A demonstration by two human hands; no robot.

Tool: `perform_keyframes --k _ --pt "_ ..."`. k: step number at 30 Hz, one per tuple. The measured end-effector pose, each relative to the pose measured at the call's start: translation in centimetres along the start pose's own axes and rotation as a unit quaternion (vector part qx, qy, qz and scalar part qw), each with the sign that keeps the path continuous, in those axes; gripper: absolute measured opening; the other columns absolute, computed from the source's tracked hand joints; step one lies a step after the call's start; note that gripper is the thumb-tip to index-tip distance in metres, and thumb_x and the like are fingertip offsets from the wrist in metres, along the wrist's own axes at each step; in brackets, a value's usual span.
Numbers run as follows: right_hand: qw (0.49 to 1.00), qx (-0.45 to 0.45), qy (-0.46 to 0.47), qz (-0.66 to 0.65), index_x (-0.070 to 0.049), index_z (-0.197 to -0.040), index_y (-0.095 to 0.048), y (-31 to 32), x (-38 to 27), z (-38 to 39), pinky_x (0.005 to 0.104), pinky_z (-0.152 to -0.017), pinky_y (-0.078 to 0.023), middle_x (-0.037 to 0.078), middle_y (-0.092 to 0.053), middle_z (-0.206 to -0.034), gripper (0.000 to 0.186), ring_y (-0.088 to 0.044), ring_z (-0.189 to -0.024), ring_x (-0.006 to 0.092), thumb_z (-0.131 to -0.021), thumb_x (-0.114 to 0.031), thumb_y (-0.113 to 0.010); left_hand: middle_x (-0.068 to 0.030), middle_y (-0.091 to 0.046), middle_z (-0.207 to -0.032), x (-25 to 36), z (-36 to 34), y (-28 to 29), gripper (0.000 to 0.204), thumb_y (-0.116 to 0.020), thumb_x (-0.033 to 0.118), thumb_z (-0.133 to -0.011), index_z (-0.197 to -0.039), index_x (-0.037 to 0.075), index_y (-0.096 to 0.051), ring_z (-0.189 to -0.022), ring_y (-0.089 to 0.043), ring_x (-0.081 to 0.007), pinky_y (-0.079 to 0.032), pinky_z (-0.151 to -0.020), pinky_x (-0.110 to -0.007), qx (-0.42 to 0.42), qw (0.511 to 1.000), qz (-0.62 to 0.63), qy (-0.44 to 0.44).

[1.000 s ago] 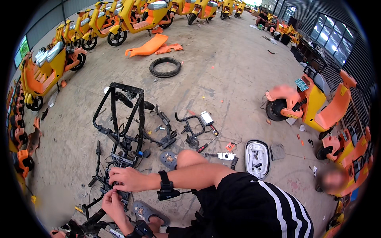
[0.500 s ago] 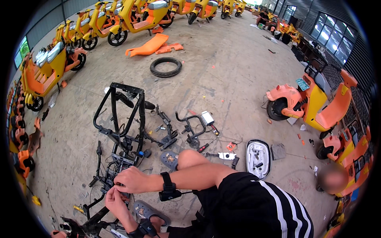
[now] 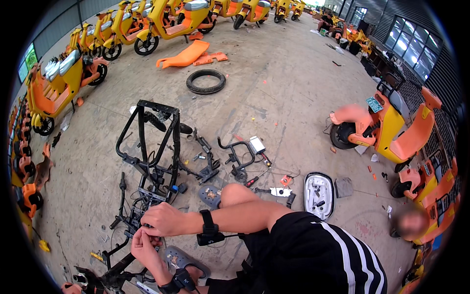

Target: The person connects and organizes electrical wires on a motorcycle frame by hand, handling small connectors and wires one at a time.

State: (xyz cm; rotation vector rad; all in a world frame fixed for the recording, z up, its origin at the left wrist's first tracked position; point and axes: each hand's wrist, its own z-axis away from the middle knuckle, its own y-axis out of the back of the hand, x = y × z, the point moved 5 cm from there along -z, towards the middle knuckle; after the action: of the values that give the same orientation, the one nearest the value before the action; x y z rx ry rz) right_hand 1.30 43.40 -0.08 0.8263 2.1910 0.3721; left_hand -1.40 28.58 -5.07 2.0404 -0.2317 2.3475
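My right hand (image 3: 161,219) is bent over the middle of a black metal scooter frame (image 3: 175,142), fingertips pinched together beside cables and brackets. Just below it, my left hand (image 3: 144,247) has thumb and forefinger pressed together, nearly touching the right fingertips; whatever they hold is too small or hidden to make out. A handlebar (image 3: 123,188) with cables lies left of my hands. My feet, in grey clogs (image 3: 209,195), rest on the floor beside the frame.
Loose black metal parts (image 3: 240,159), a silver box (image 3: 257,144), an open white tray (image 3: 318,193) and a black tyre (image 3: 205,81) lie on the concrete floor (image 3: 274,108). Orange panels (image 3: 183,57) lie farther back. Yellow-orange scooters (image 3: 171,24) line both sides. Another person (image 3: 325,22) sits far back.
Over the last second both hands have shifted slightly right, staying pinched together at the same part of the frame. Nothing has visibly been let go.
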Motion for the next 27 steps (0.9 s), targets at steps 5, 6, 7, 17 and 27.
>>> perform_keyframes --k 5,6,7,17,27 --pt "1.0 -0.024 -0.004 0.006 -0.004 -0.076 -0.063 0.0 0.2 0.0 0.0402 -0.058 -0.05 0.011 -0.063 -0.07 0.02 -0.063 -0.067 0.0296 -0.081 -0.023 -0.064 -0.0038 -0.063 -0.07 0.1 0.1 -0.4 0.019 -0.055 0.013 -0.099 -0.104 -0.004 -0.063 -0.054 -0.056 -0.0068 -0.044 -0.045 -0.02 -0.005 1.0 0.0 -0.001" --pt "0.999 -0.036 -0.008 0.012 -0.004 -0.076 -0.062 0.2 0.4 0.0 0.0404 -0.058 -0.05 0.011 -0.063 -0.07 0.02 -0.063 -0.067 0.0297 -0.081 -0.023 -0.064 -0.0037 -0.063 -0.07 0.3 0.2 -0.8 0.019 -0.055 0.013 -0.099 -0.104 -0.004 -0.063 -0.054 -0.055 -0.0067 -0.044 -0.045 -0.02 -0.007 1.0 -0.004 -0.002" --pt "0.999 -0.048 -0.012 0.017 -0.004 -0.076 -0.062 0.1 0.4 -0.1 0.0405 -0.059 -0.05 0.011 -0.063 -0.071 0.02 -0.063 -0.068 0.0299 -0.081 -0.023 -0.063 -0.0036 -0.063 -0.07 0.4 0.3 -0.8 0.02 -0.055 0.013 -0.099 -0.104 -0.004 -0.063 -0.054 -0.055 -0.0066 -0.043 -0.045 -0.02 -0.008 1.0 -0.008 -0.003" --pt "0.997 -0.069 0.039 0.01 -0.005 -0.084 -0.063 -1.2 0.8 0.5 0.0364 -0.059 -0.053 0.009 -0.063 -0.077 0.014 -0.065 -0.071 0.0272 -0.083 -0.018 -0.064 0.0005 -0.063 -0.075 0.1 0.6 0.2 0.014 -0.063 0.008 -0.094 -0.101 -0.003 -0.068 -0.06 -0.052 -0.0035 -0.038 -0.051 -0.018 -0.011 0.999 -0.045 0.017" --pt "0.993 -0.047 -0.05 -0.097 -0.002 -0.089 -0.063 0.3 0.2 -0.1 0.0331 -0.056 -0.053 0.012 -0.066 -0.078 0.011 -0.066 -0.063 0.0263 -0.083 -0.009 -0.067 0.0028 -0.063 -0.074 2.6 1.9 -1.5 0.013 -0.063 0.005 -0.094 -0.101 -0.004 -0.068 -0.057 -0.045 0.0006 -0.03 -0.048 -0.017 -0.014 0.997 -0.029 -0.065"
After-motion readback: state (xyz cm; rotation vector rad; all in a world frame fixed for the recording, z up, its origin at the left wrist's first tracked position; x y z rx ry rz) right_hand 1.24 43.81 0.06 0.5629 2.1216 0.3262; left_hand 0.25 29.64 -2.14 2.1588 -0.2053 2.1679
